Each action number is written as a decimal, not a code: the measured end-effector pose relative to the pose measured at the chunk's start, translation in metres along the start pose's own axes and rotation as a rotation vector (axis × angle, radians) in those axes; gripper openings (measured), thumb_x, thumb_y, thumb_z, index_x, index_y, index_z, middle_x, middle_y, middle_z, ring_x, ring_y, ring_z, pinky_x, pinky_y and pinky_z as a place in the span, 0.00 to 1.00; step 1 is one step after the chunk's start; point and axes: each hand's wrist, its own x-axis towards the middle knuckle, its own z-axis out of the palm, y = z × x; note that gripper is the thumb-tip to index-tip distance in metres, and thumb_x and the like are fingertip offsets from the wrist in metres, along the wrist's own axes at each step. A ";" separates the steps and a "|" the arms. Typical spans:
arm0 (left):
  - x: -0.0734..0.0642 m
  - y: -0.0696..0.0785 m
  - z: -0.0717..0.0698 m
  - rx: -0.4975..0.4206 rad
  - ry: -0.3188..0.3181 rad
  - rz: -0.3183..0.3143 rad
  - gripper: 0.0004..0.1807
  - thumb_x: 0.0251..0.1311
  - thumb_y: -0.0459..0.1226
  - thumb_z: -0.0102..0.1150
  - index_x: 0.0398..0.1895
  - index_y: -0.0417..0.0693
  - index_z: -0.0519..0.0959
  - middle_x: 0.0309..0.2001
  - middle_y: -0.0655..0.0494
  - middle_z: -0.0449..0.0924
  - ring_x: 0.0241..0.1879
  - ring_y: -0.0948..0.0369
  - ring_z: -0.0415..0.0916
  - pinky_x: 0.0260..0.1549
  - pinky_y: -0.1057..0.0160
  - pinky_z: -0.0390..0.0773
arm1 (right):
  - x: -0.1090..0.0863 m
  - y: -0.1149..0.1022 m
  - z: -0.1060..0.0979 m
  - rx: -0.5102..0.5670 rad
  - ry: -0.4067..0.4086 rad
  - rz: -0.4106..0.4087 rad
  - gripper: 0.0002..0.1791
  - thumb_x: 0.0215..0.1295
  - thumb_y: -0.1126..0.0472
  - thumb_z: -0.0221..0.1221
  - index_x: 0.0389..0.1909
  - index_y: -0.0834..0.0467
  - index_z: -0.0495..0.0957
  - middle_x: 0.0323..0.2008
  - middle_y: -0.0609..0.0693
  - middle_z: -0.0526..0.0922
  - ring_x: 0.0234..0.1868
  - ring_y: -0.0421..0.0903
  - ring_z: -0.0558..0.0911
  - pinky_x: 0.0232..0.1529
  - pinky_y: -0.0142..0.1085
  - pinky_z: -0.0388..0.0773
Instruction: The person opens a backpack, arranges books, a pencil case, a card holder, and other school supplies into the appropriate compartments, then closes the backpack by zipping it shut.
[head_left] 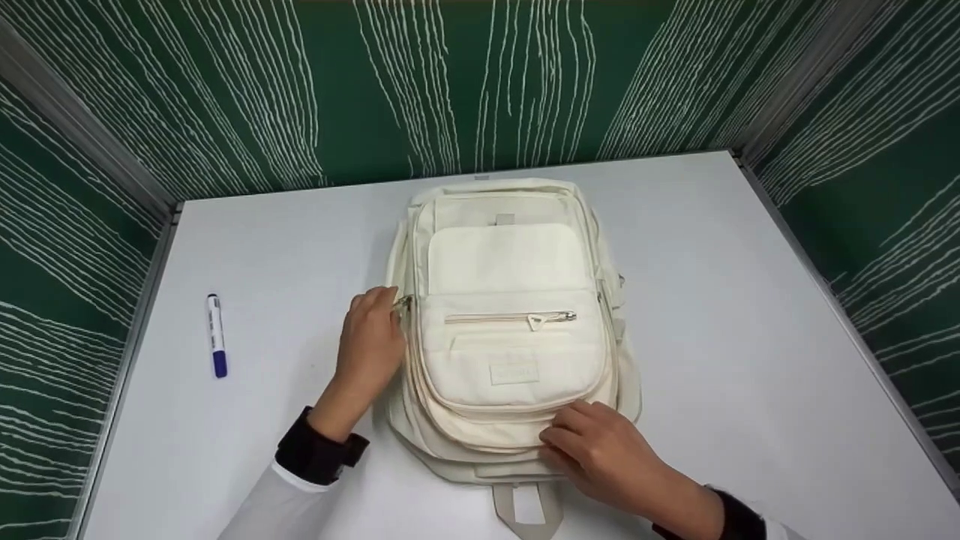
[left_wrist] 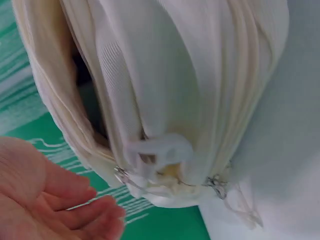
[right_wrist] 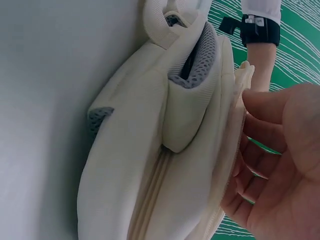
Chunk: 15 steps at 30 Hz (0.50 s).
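A cream backpack (head_left: 514,262) lies front side up on the white table, its top handle (head_left: 527,517) toward the near edge. My left hand (head_left: 371,330) is at its left side, beside a zipper pull (head_left: 405,302). In the left wrist view, that hand's fingers are loosely bent just short of the metal pull (left_wrist: 120,175), nothing showing between them. A dark gap (left_wrist: 90,100) shows in the compartment there. My right hand (head_left: 604,454) grips the lower edge of the front pocket (right_wrist: 232,145), thumb against the rim and fingers bent over the front.
A white marker (head_left: 216,337) with a dark blue cap lies on the left of the table (head_left: 750,337). Green panels (head_left: 465,90) with white wavy lines stand along the back and both sides. Black bands (head_left: 319,450) circle both wrists.
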 end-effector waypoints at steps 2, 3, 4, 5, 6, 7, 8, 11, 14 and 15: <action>0.006 -0.006 0.002 0.031 -0.042 -0.022 0.21 0.69 0.22 0.54 0.64 0.23 0.75 0.59 0.31 0.77 0.59 0.38 0.73 0.60 0.43 0.74 | -0.001 0.001 0.001 0.002 0.009 -0.015 0.07 0.59 0.62 0.74 0.35 0.52 0.85 0.34 0.42 0.80 0.35 0.42 0.78 0.34 0.35 0.74; 0.009 -0.008 0.003 0.045 -0.054 -0.025 0.21 0.69 0.22 0.55 0.63 0.22 0.75 0.59 0.30 0.77 0.58 0.38 0.73 0.59 0.42 0.74 | -0.002 0.001 0.001 0.003 0.013 -0.023 0.05 0.62 0.62 0.72 0.36 0.53 0.85 0.34 0.42 0.80 0.35 0.42 0.78 0.34 0.35 0.73; 0.010 -0.010 0.004 0.056 -0.062 -0.027 0.21 0.69 0.23 0.55 0.63 0.22 0.75 0.58 0.30 0.77 0.57 0.37 0.73 0.58 0.42 0.74 | -0.002 0.002 0.001 0.005 0.017 -0.030 0.02 0.65 0.62 0.70 0.36 0.53 0.85 0.34 0.42 0.80 0.35 0.43 0.77 0.33 0.35 0.73; 0.012 -0.013 0.005 0.069 -0.069 -0.030 0.20 0.69 0.23 0.56 0.62 0.22 0.75 0.57 0.30 0.77 0.56 0.37 0.73 0.56 0.42 0.74 | -0.002 0.002 0.001 0.006 0.021 -0.038 0.01 0.68 0.61 0.68 0.36 0.54 0.86 0.34 0.43 0.80 0.35 0.43 0.77 0.33 0.35 0.73; 0.013 -0.015 0.006 0.082 -0.071 -0.032 0.19 0.69 0.24 0.57 0.61 0.22 0.76 0.56 0.30 0.77 0.55 0.38 0.73 0.55 0.42 0.74 | -0.002 0.002 0.001 0.007 0.024 -0.047 0.03 0.71 0.60 0.66 0.36 0.54 0.86 0.34 0.43 0.80 0.35 0.43 0.77 0.33 0.34 0.72; 0.014 -0.017 0.007 0.094 -0.074 -0.036 0.18 0.69 0.25 0.57 0.59 0.22 0.78 0.54 0.31 0.77 0.53 0.38 0.73 0.53 0.42 0.75 | -0.003 0.002 0.001 0.007 0.026 -0.052 0.05 0.73 0.60 0.64 0.36 0.54 0.86 0.34 0.43 0.80 0.35 0.43 0.77 0.33 0.34 0.72; 0.014 -0.019 0.008 0.104 -0.074 -0.037 0.16 0.69 0.26 0.58 0.56 0.23 0.80 0.52 0.32 0.77 0.52 0.38 0.73 0.51 0.42 0.75 | -0.003 0.003 0.001 0.008 0.027 -0.056 0.06 0.74 0.59 0.62 0.36 0.54 0.86 0.34 0.43 0.80 0.35 0.43 0.77 0.33 0.34 0.72; 0.015 -0.023 0.010 0.117 -0.068 -0.039 0.10 0.69 0.27 0.60 0.46 0.26 0.84 0.47 0.35 0.78 0.48 0.40 0.73 0.49 0.44 0.75 | -0.003 0.003 0.000 0.009 0.029 -0.062 0.08 0.76 0.59 0.61 0.37 0.54 0.86 0.34 0.44 0.80 0.35 0.43 0.77 0.33 0.34 0.72; 0.016 -0.025 0.008 0.100 -0.033 -0.025 0.07 0.69 0.27 0.60 0.39 0.28 0.85 0.44 0.37 0.80 0.46 0.42 0.74 0.48 0.45 0.75 | -0.003 0.004 0.000 0.012 0.030 -0.063 0.07 0.75 0.59 0.62 0.37 0.54 0.87 0.34 0.44 0.80 0.35 0.43 0.77 0.33 0.34 0.72; 0.016 -0.024 0.007 0.088 -0.019 -0.017 0.07 0.69 0.27 0.60 0.39 0.29 0.85 0.43 0.37 0.80 0.46 0.42 0.75 0.48 0.45 0.75 | -0.003 0.004 0.000 0.013 0.030 -0.063 0.06 0.74 0.60 0.63 0.37 0.54 0.87 0.34 0.44 0.80 0.35 0.43 0.77 0.34 0.34 0.72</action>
